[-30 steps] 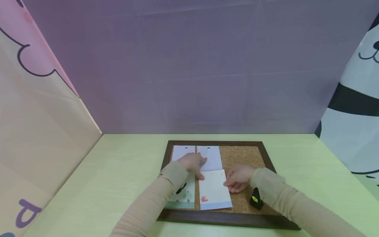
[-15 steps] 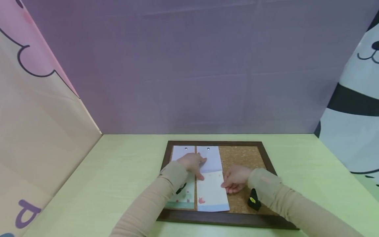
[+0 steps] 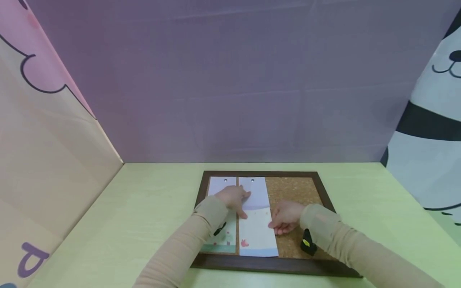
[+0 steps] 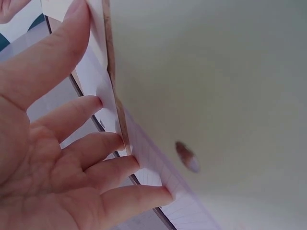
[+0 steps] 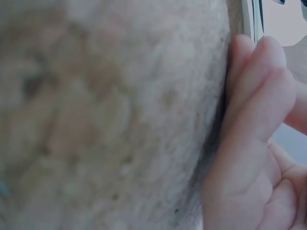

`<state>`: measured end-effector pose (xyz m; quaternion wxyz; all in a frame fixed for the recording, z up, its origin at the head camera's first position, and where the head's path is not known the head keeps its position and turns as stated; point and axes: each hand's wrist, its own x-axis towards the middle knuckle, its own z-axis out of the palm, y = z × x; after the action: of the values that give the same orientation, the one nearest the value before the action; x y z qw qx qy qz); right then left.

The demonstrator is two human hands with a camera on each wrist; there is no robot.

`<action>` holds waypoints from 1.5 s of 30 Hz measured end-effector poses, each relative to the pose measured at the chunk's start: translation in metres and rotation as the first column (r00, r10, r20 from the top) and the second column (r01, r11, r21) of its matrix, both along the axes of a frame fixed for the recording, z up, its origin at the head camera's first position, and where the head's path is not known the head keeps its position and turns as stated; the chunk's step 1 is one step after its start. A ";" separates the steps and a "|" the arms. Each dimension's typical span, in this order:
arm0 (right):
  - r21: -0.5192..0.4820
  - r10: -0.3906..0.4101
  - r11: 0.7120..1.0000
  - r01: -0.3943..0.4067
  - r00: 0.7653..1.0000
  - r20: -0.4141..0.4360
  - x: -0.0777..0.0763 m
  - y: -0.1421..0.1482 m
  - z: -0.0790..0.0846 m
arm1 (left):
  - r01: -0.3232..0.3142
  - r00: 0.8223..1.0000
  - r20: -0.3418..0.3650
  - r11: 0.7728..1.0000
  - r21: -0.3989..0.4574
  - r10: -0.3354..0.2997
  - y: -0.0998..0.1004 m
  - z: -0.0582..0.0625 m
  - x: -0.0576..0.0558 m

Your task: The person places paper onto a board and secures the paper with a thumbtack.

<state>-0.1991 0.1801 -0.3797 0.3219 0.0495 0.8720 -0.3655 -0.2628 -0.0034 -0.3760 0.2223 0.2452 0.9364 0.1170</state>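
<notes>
On a wood-framed corkboard (image 3: 293, 188), a cream sheet (image 3: 256, 236) with a blue lower band and small red picture lies at the lower end of a lilac sheet (image 3: 257, 197). My left hand (image 3: 232, 199) is spread, its fingertips resting on the lilac sheet and its thumb at the cream sheet's upper left. In the left wrist view the left-hand fingers (image 4: 110, 172) reach out nearly straight over pale paper. My right hand (image 3: 287, 217) pinches the cream sheet's right edge, knuckles low over the cork. The cork (image 5: 115, 115) fills most of the right wrist view.
A left column of paper has a lilac top (image 3: 217, 185) and a green-banded lower part (image 3: 225, 248), partly behind my left arm. Round metal tacks (image 3: 252, 180) show at both columns' tops. The board lies on a pale green table (image 3: 155, 200) before a grey-purple backdrop (image 3: 252, 100).
My right hand has shifted slightly left, sliding the cream sheet left and straightening it beneath the lilac sheet. The left hand has stayed in place.
</notes>
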 end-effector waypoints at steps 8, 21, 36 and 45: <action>-0.008 -0.013 1.000 0.012 1.000 -0.026 0.000 -0.001 -0.004 | -0.009 1.000 0.009 1.000 -0.003 0.009 -0.001 0.001 0.001; 0.001 -0.036 0.999 0.036 0.999 -0.040 0.002 -0.003 -0.003 | -0.012 1.000 0.010 1.000 0.018 0.012 -0.001 -0.005 -0.001; -0.009 -0.012 1.000 0.011 0.997 -0.078 0.007 -0.002 0.002 | 0.008 1.000 0.002 1.000 0.024 -0.008 -0.001 -0.002 -0.001; -0.023 -0.024 0.999 0.022 0.997 -0.076 0.005 -0.002 -0.001 | -0.003 0.998 0.057 0.998 0.057 0.000 -0.006 0.002 -0.001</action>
<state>-0.1940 0.1776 -0.3809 0.2849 0.0419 0.8789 -0.3804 -0.2637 -0.0090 -0.3741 0.2420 0.2471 0.9261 0.1508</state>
